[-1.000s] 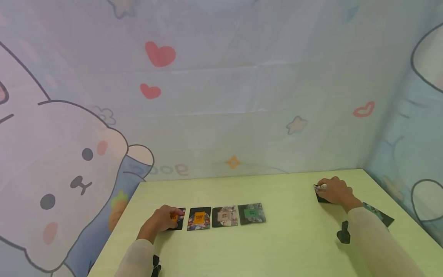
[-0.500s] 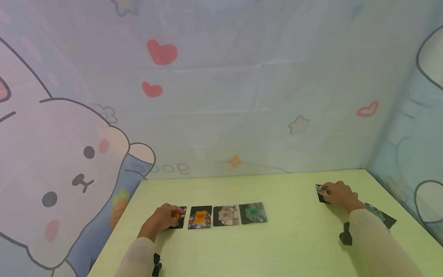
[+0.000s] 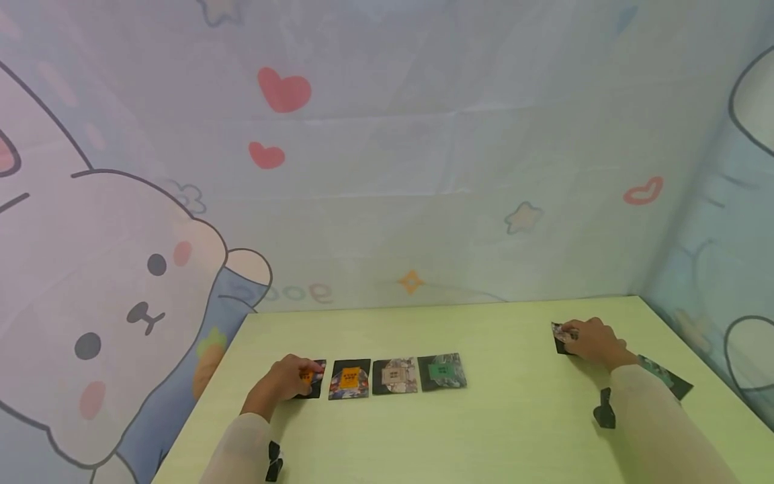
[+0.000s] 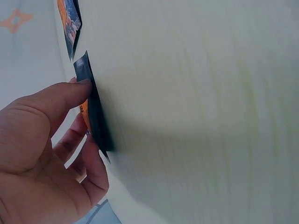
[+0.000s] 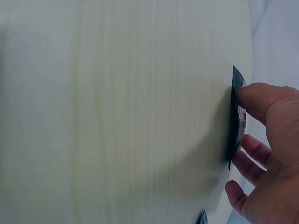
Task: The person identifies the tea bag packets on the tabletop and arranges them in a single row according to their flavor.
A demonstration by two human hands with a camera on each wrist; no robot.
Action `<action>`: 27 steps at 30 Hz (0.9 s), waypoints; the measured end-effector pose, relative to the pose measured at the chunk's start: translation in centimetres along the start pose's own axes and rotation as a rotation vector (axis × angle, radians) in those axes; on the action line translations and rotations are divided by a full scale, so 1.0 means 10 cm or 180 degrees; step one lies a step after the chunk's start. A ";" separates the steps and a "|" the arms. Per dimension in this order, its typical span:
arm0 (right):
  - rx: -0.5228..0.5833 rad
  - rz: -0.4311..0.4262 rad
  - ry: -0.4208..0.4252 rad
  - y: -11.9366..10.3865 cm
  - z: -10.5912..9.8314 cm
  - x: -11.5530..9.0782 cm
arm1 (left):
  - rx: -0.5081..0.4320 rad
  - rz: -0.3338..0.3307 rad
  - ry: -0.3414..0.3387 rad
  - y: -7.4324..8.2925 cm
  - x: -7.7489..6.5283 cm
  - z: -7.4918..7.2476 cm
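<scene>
In the head view, my left hand [image 3: 287, 378] is at the left end of a row of flat, square printed sachets. It pinches a dark sachet with an orange label [image 4: 96, 109] between thumb and fingers, seen edge-on in the left wrist view close over the table. To its right lie another orange-labelled sachet [image 3: 349, 379], a beige-labelled one [image 3: 395, 376] and a green-labelled one [image 3: 442, 372]. Far to the right, my right hand [image 3: 594, 341] grips a dark sachet with a pale pinkish label [image 5: 240, 114] by its edges; its fingers partly hide the front.
One more green-labelled sachet [image 3: 665, 376] lies near the table's right side, partly behind the right sleeve [image 3: 656, 417]. The pale yellow-green table [image 3: 484, 430] ends at a printed cloth backdrop [image 3: 387, 235]. Black straps hang from both wrists.
The head view has shifted slightly. My right hand has eased a little right and down, baring more of its sachet's front. My left hand and the row stay as they were.
</scene>
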State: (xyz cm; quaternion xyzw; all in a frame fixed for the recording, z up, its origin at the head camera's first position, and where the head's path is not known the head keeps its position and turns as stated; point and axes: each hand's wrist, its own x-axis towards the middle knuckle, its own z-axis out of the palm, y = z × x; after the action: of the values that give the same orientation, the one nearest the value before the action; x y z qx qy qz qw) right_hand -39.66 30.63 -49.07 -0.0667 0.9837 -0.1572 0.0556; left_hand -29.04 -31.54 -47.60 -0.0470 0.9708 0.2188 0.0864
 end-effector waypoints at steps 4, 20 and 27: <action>0.0049 -0.0030 0.0009 -0.01 0.02 -0.01 | 0.0017 0.0017 0.0007 0.00 0.01 0.00; 0.0139 -0.0283 0.0123 -0.25 0.20 -0.10 | 0.0028 0.0087 0.0017 0.02 -0.01 -0.04; 0.0118 -0.0322 0.0144 -0.38 0.27 -0.16 | 0.0036 0.0122 0.0005 0.04 -0.03 -0.03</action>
State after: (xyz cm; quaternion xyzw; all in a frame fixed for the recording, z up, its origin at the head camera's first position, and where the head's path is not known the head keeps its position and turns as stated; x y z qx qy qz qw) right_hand -37.33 26.44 -50.24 -0.1117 0.9770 -0.1795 0.0265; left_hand -28.89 -31.29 -47.11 -0.0281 0.9728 0.2148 0.0816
